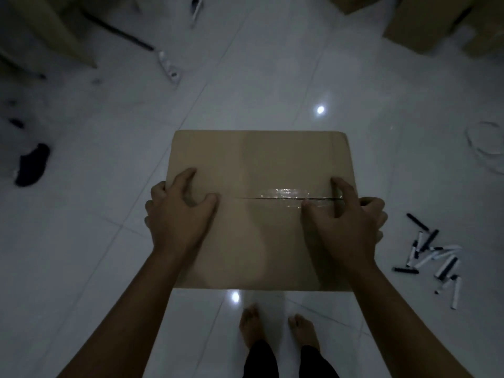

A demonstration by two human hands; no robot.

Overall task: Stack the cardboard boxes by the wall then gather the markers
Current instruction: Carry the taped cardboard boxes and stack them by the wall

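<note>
A person stands barefoot on a glossy white tiled floor (103,268) and holds a cardboard box (259,159) out in front at mid-scene, its closed top facing up. The left hand (177,211) grips the box's left edge, thumb and forefinger spread on the top and the other fingers wrapped down over the side. The right hand (346,216) grips the right edge the same way, its thumb resting by the strip of clear tape (286,193) that runs along the slit between the two top flaps. On the floor to the near right, well apart from the box, lies a loose scatter of black and white markers (433,255), some crossing one another. More cardboard boxes (425,25) sit at the far right. At the far left stands a pale brown panel (54,28), too dim to identify, with a white power strip (169,68) and its dark cord near it. A dark sock-like item (32,165) lies on the floor at the left, and a thin coil of white wire (488,143) at the right edge.
</note>
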